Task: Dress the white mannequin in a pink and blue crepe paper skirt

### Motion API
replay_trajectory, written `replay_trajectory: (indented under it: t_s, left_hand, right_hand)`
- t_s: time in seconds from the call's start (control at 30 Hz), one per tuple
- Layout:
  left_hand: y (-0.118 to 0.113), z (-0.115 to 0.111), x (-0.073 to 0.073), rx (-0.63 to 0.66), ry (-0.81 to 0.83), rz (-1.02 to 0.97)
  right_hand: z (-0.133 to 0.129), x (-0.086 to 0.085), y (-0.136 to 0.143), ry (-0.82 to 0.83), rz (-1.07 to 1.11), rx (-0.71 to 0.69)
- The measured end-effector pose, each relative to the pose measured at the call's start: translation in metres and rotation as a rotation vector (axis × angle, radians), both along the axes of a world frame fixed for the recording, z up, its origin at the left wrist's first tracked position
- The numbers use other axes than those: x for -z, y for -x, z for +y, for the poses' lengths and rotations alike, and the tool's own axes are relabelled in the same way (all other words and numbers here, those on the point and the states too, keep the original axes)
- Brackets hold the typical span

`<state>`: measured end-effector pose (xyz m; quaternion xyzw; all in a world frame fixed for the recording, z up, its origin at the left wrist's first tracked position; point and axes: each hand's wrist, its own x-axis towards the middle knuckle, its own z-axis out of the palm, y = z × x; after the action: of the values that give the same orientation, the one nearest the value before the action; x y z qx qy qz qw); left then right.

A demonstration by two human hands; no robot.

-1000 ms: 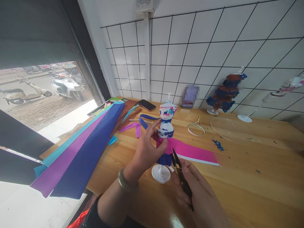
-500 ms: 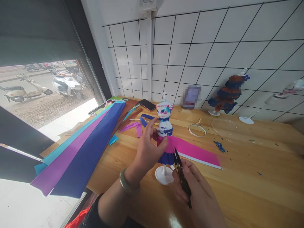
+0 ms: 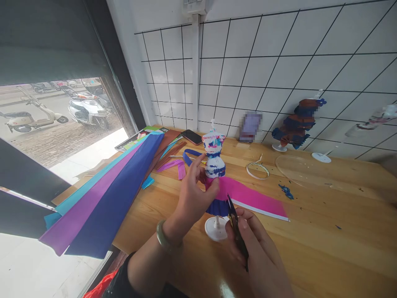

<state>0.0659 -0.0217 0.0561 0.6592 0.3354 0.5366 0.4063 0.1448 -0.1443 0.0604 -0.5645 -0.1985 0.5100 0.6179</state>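
Note:
A small dress form (image 3: 214, 159), white with blue and pink smears, stands on a round white base. A dark blue pleated skirt (image 3: 217, 207) hangs round its lower part. My left hand (image 3: 197, 188) is closed round the form at the hips, pinning a pink paper strip (image 3: 254, 196) against it. From there the strip runs right across the table, with a white lower edge. Dark thread snips (image 3: 237, 229) are in my right hand (image 3: 256, 240), their points up at the strip near the skirt's right side.
Turquoise, purple and blue paper sheets (image 3: 102, 198) lie at the left edge. Behind are a phone (image 3: 191, 136), a measuring tape roll (image 3: 258, 170) and a second dressed form (image 3: 299, 122). Blue scraps (image 3: 285, 191) lie at right, by a clear disc (image 3: 297, 169).
The dress form has tilted slightly, its top shifting left and its base right. Both hands keep their hold and have barely moved.

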Motion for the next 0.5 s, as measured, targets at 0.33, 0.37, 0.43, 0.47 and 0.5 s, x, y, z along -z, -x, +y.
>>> replay_trajectory:
  t_s: [0.33, 0.37, 0.43, 0.47, 0.5]
  left_hand:
    - [-0.0009, 0.0002, 0.0023, -0.015, -0.035, -0.03]
    - [-0.001, 0.0001, 0.0022, -0.009, -0.036, -0.033]
    - [-0.0013, -0.0002, 0.002, 0.002, -0.034, -0.036]
    - [-0.0014, -0.0003, 0.0018, 0.004, -0.031, -0.034]
    - [-0.0014, -0.0004, 0.0015, 0.004, -0.028, -0.028]
  right_hand:
    - [0.0008, 0.0003, -0.0016, -0.003, -0.082, 0.007]
    - [0.0012, 0.0004, -0.0023, -0.009, -0.078, 0.003]
    - [0.0019, 0.0005, -0.0034, -0.019, -0.057, -0.008]
    - [0.0021, 0.0005, -0.0039, -0.024, -0.043, -0.021]
    - [0.0022, 0.0006, -0.0044, -0.028, -0.029, -0.04]
